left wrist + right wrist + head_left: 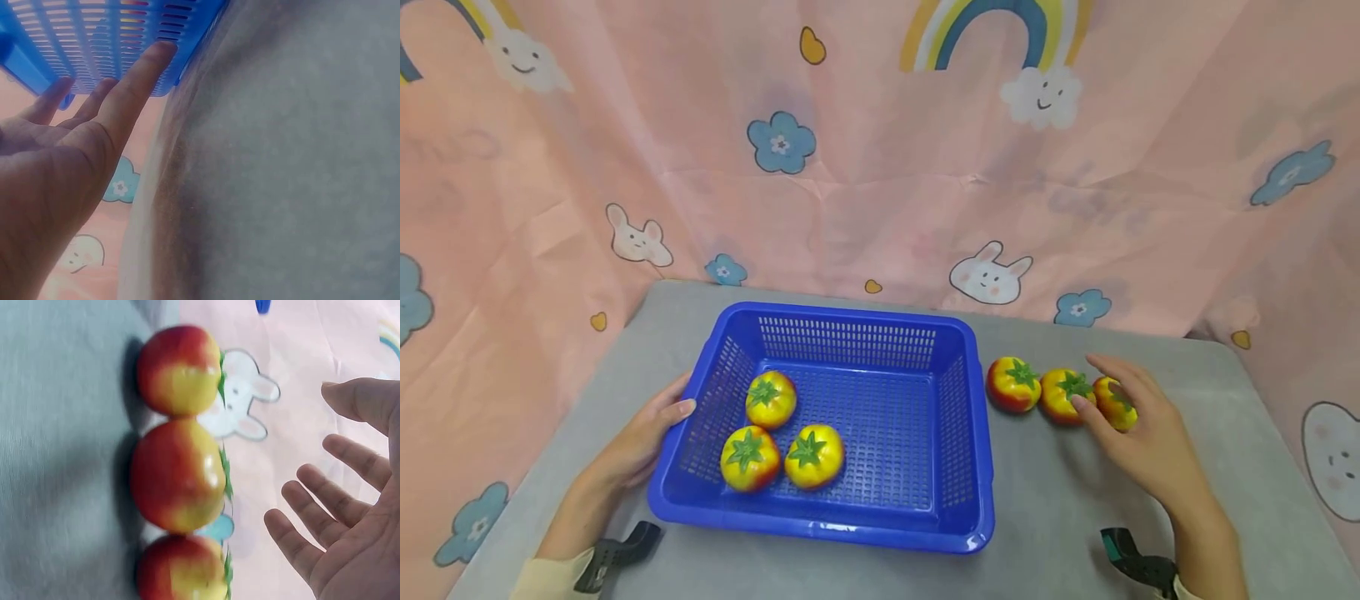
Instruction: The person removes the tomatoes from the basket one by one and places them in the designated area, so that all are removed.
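Note:
A blue plastic basket [850,533] sits on the table, with three red-and-yellow tomatoes, one of them a tomato [814,457] near the middle, grouped in its left half. My left hand [638,437] holds the basket's left side, thumb on the rim. In the left wrist view, the fingers [128,100] reach to the slotted outer wall. To the right of the basket three more tomatoes stand in a row: a left tomato [180,370], a middle tomato [178,476] and a right tomato [182,570]. Over the row's right end hovers my right hand [1150,437], fingers spread and nothing held.
The grey tabletop [1045,533] extends around the basket. Behind it hangs a pink curtain [865,217] printed with rainbows, rabbits and flowers. Each wrist wears a dark strap mount, such as the right mount [1138,567].

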`<control>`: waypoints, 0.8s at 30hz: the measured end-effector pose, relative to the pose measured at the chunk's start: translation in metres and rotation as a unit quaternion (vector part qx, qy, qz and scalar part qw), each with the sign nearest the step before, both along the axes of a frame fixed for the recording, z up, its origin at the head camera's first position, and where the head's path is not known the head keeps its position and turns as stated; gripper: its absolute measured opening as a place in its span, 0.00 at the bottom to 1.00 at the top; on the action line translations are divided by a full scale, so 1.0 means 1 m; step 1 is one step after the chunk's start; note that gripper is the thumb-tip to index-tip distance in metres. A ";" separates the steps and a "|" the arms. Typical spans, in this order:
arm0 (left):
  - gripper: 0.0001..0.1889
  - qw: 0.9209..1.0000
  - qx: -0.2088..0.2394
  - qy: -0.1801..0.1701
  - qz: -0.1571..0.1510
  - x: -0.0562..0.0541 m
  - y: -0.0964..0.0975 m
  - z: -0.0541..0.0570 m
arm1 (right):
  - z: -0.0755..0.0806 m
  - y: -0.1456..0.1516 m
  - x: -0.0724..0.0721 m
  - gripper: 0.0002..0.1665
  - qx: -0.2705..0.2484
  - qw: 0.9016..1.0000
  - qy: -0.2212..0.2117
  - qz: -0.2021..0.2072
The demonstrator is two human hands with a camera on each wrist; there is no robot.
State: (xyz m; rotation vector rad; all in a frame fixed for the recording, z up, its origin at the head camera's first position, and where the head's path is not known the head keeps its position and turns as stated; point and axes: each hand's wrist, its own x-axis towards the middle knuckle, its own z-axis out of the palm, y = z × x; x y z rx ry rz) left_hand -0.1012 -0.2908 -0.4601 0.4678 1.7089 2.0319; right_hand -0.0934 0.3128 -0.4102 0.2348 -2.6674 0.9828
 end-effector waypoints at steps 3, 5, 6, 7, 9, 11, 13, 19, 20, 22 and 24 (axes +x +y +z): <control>0.32 1.000 0.011 -0.002 -0.008 0.000 0.000 -0.001 | 0.003 -0.011 0.002 0.37 0.008 1.000 -0.009 0.012; 0.31 1.000 0.010 -0.002 -0.007 0.000 0.001 0.000 | 0.006 -0.019 0.003 0.38 0.005 1.000 -0.012 0.022; 0.31 1.000 0.011 -0.002 -0.007 0.001 0.001 0.000 | 0.007 -0.024 0.004 0.38 0.004 1.000 -0.013 0.026; 0.31 1.000 0.011 -0.002 -0.005 0.001 0.001 0.000 | 0.009 -0.029 0.004 0.38 0.002 0.999 -0.016 0.030; 0.31 1.000 0.003 -0.001 0.000 0.002 0.001 0.001 | 0.012 -0.039 0.006 0.38 -0.002 0.999 -0.022 0.039; 0.31 1.000 -0.002 0.002 0.003 0.002 0.000 0.002 | 0.014 -0.048 0.006 0.39 -0.005 0.999 -0.016 0.052; 0.31 1.000 -0.003 0.001 0.002 0.001 0.000 0.003 | 0.016 -0.056 0.007 0.39 -0.005 0.998 -0.011 0.061; 0.32 1.000 -0.014 0.003 0.002 0.002 0.000 0.004 | 0.023 -0.075 0.013 0.39 0.013 0.997 -0.014 0.068; 0.32 1.000 -0.016 0.003 0.002 0.003 0.000 0.005 | 0.024 -0.078 0.014 0.39 0.015 0.997 -0.018 0.072; 0.32 1.000 -0.017 0.003 0.002 0.003 0.000 0.005 | 0.026 -0.082 0.015 0.39 0.018 0.996 -0.024 0.081; 0.32 1.000 -0.014 0.002 0.001 0.003 0.000 0.005 | 0.029 -0.085 0.016 0.40 0.023 0.995 -0.029 0.091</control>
